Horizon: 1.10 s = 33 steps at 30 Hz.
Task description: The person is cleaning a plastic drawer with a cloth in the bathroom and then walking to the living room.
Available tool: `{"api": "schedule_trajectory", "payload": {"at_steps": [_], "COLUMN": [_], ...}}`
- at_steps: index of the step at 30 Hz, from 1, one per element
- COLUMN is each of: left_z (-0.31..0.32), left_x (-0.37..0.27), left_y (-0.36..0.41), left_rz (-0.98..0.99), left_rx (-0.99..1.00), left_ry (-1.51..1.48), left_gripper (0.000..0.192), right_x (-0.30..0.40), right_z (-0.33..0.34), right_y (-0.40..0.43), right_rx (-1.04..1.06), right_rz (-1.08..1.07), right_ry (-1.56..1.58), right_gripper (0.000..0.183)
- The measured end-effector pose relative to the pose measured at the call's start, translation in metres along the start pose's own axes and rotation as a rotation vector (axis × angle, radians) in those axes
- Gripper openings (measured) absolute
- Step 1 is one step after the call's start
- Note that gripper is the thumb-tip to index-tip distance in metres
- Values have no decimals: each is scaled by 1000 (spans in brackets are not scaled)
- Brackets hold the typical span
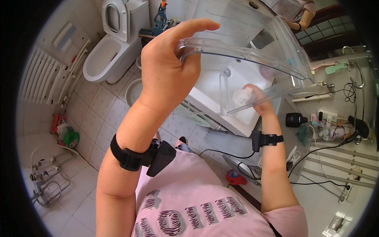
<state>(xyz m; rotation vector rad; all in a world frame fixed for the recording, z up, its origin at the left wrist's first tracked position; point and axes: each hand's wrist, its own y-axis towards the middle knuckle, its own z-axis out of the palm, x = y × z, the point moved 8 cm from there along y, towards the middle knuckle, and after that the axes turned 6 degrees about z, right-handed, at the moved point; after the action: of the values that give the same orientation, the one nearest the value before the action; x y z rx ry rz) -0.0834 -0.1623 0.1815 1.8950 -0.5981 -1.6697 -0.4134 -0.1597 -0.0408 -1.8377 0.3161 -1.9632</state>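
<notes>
A large clear plastic drawer or bin is tilted above a white rectangular washbasin. At its left end, my left hand grips the rim, the thumb and fingers around the edge. My right hand is lower and to the right, shut on a crumpled white cloth or wad. That wad shows through the clear plastic; whether it touches the drawer I cannot tell. Part of my right hand's fingers is hidden behind the plastic and the wad. The drain of the basin shows through the drawer.
Left of the basin stands a toilet with its lid up. A round basin is on the tiled floor. At right are a wall tap, a black jar or bottle, a hair dryer and cords. A mirror is at upper right.
</notes>
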Motion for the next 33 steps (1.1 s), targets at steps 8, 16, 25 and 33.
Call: {"api": "schedule_trajectory", "payload": {"at_steps": [8, 16, 25, 33], "left_z": [-1, -1, 5, -2], "left_x": [4, 0, -2, 10], "left_y": [-1, 3, 7, 6], "left_rz": [-53, -42, -51, -76], "left_rx": [60, 0, 49, 99], "left_ry": [-30, -72, -18, 77], "left_gripper": [41, 48, 41, 41], "right_x": [113, 14, -67, -25], "right_z": [13, 14, -15, 29], "right_y": [-48, -13, 8, -99], "right_rx": [-98, 17, -154, -787], "right_rz": [-322, -231, -129, -584], "right_ry": [376, -3, 289, 537], "right_gripper": [33, 25, 15, 17]}}
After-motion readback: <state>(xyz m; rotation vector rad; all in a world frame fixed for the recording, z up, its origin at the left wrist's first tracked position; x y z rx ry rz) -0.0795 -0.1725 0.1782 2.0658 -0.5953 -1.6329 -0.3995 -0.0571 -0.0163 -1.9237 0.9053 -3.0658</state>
